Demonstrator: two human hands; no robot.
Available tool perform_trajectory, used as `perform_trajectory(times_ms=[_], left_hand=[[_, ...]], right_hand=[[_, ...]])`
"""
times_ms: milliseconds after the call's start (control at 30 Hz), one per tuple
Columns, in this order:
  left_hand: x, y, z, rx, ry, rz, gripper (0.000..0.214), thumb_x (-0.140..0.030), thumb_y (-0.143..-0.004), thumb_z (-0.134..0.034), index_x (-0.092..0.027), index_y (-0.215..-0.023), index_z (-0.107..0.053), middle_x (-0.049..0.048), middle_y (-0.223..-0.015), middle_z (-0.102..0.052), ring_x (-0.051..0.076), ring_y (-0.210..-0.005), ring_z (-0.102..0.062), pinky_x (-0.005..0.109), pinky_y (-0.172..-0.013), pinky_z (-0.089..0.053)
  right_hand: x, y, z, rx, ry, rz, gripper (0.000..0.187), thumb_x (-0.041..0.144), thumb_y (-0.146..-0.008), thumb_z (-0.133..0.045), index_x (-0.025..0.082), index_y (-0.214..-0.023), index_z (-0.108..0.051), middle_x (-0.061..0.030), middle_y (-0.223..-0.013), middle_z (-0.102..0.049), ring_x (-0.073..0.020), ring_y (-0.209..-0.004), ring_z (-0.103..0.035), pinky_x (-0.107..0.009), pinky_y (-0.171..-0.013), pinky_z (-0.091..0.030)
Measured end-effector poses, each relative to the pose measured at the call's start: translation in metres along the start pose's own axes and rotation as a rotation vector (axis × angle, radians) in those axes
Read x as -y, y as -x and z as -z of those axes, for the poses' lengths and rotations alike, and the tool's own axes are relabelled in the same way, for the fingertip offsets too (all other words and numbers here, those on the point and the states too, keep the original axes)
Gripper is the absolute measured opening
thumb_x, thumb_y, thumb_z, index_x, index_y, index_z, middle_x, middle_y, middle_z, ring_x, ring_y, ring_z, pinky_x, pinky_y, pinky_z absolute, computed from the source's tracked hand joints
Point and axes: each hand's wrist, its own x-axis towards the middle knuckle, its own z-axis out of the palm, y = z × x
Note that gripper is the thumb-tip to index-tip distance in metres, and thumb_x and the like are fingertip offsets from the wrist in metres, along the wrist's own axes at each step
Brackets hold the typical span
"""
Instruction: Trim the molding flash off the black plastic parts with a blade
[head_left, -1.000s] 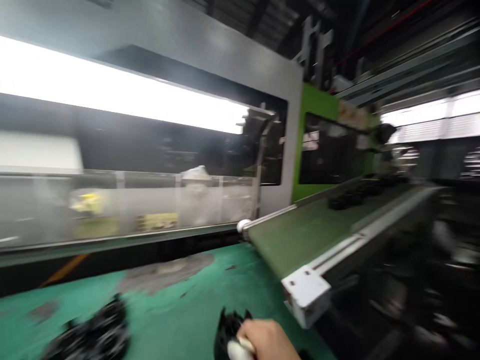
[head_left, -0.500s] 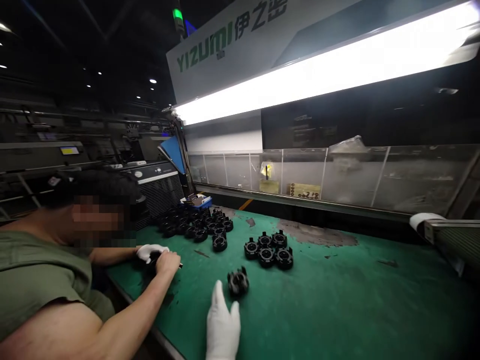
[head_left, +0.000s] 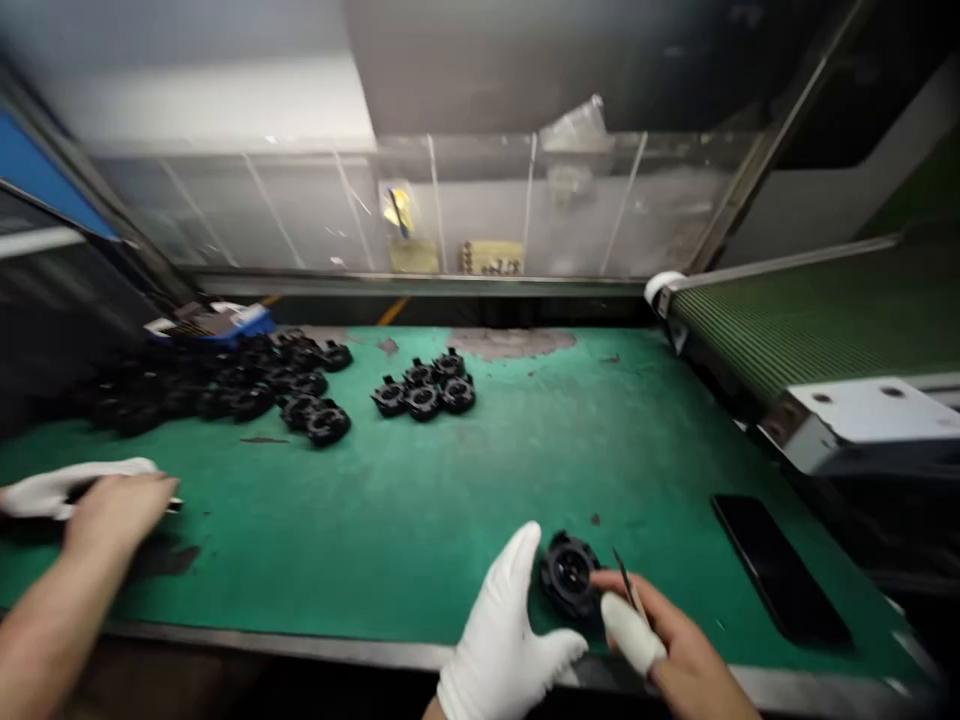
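Note:
A black round plastic part (head_left: 568,575) with a ribbed rim and a hollow centre is at the front of the table, between my two hands. My left hand (head_left: 506,630), in a white glove, is open at its left side, thumb and fingers spread apart; whether the fingertips touch the part is unclear. My right hand (head_left: 667,640) is bare but for a pale cover on the thumb. It pinches a thin, pointed knife (head_left: 630,583), blade upward, while its index fingertip reaches the part's face.
A cluster of similar black parts (head_left: 424,400) sits mid-table, with a bigger heap (head_left: 247,395) leftward beside a blue tray (head_left: 251,322). A co-worker's hands (head_left: 112,500) work at left. At right are a phone (head_left: 780,570) and a conveyor (head_left: 817,310).
The view has swung right and down. My left hand and the black part are now close to the front edge, and my right hand with the knife has come into view.

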Motion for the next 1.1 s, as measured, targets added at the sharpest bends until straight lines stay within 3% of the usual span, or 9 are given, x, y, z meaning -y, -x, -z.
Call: perform_trajectory(times_ms=[133, 300, 367, 533, 700, 767, 900, 967, 1100], left_hand=[[-0.008, -0.016, -0.017, -0.044, -0.037, -0.133, 0.107, -0.032, -0.069, -0.082, -0.027, -0.157, -0.021, 0.0072, -0.164, -0.031, 0.028, -0.152, -0.029, 0.051, -0.128, -0.030], [-0.012, -0.031, -0.030, -0.080, -0.095, -0.233, 0.104, -0.035, -0.073, -0.083, -0.025, -0.156, -0.022, 0.0113, -0.159, -0.039, 0.029, -0.148, -0.037, 0.052, -0.125, -0.035], [-0.013, -0.029, -0.030, -0.089, -0.124, -0.265, 0.097, -0.034, -0.076, -0.080, -0.025, -0.155, -0.025, 0.0102, -0.156, -0.043, 0.027, -0.146, -0.041, 0.050, -0.124, -0.037], [-0.012, -0.017, -0.022, -0.056, -0.191, -0.300, 0.085, -0.034, -0.082, -0.074, -0.027, -0.153, -0.028, 0.0073, -0.153, -0.046, 0.024, -0.143, -0.044, 0.044, -0.123, -0.040], [-0.010, -0.016, -0.020, -0.071, -0.185, -0.325, 0.081, -0.033, -0.083, -0.071, -0.026, -0.152, -0.030, 0.0075, -0.151, -0.048, 0.023, -0.141, -0.046, 0.043, -0.122, -0.042], [-0.010, -0.016, -0.021, -0.077, -0.190, -0.351, 0.082, -0.035, -0.083, -0.073, -0.025, -0.152, -0.030, 0.0084, -0.151, -0.049, 0.024, -0.141, -0.047, 0.044, -0.121, -0.042], [-0.013, -0.015, -0.022, -0.071, -0.195, -0.336, 0.085, -0.035, -0.081, -0.075, -0.025, -0.152, -0.031, 0.0087, -0.153, -0.047, 0.026, -0.142, -0.046, 0.047, -0.122, -0.042], [-0.016, -0.015, -0.017, -0.033, -0.189, -0.303, 0.086, -0.033, -0.080, -0.075, -0.025, -0.153, -0.030, 0.0078, -0.155, -0.045, 0.026, -0.144, -0.045, 0.048, -0.123, -0.040], [-0.012, -0.023, 0.013, 0.199, -0.212, -0.300, 0.080, -0.030, -0.086, -0.069, -0.035, -0.155, -0.028, -0.0018, -0.160, -0.039, 0.023, -0.147, -0.041, 0.045, -0.125, -0.036]], right_hand=[[-0.012, 0.005, 0.030, -0.108, 0.088, -0.005, 0.052, 0.059, -0.102, -0.034, 0.023, -0.114, -0.069, -0.0100, -0.111, -0.072, -0.0299, -0.119, -0.063, -0.043, -0.106, -0.046], [-0.032, 0.008, 0.052, -0.018, 0.284, 0.102, 0.041, 0.031, -0.099, -0.043, 0.026, -0.135, -0.062, -0.0088, -0.140, -0.061, -0.0262, -0.130, -0.055, -0.043, -0.112, -0.041], [-0.033, 0.010, 0.057, 0.015, 0.353, 0.137, 0.043, 0.025, -0.098, -0.044, 0.028, -0.137, -0.061, -0.0068, -0.137, -0.063, -0.0246, -0.125, -0.059, -0.040, -0.107, -0.045], [-0.019, 0.014, 0.062, 0.139, 0.529, 0.243, 0.038, 0.031, -0.104, -0.041, 0.027, -0.136, -0.063, -0.0068, -0.107, -0.071, -0.0207, -0.094, -0.067, -0.033, -0.084, -0.053], [-0.012, 0.013, 0.058, 0.155, 0.779, 0.296, 0.039, 0.026, -0.102, -0.041, 0.027, -0.135, -0.063, -0.0076, -0.105, -0.071, -0.0216, -0.090, -0.067, -0.034, -0.081, -0.053], [-0.014, 0.007, 0.063, 0.120, 0.912, 0.267, 0.042, 0.025, -0.099, -0.043, 0.030, -0.136, -0.062, -0.0066, -0.105, -0.072, -0.0229, -0.090, -0.068, -0.034, -0.078, -0.054], [-0.024, -0.016, 0.089, -0.091, 1.146, 0.034, 0.048, 0.022, -0.092, -0.048, 0.028, -0.137, -0.063, -0.0092, -0.117, -0.073, -0.0298, -0.089, -0.069, -0.039, -0.070, -0.054], [-0.028, -0.024, 0.103, -0.125, 1.137, 0.005, 0.046, 0.022, -0.092, -0.048, 0.024, -0.134, -0.066, -0.0098, -0.124, -0.071, -0.0321, -0.096, -0.070, -0.042, -0.077, -0.055], [-0.032, -0.022, 0.109, -0.006, 1.017, 0.107, 0.043, 0.027, -0.096, -0.044, 0.028, -0.132, -0.067, -0.0021, -0.129, -0.071, -0.0247, -0.111, -0.067, -0.035, -0.094, -0.053]])
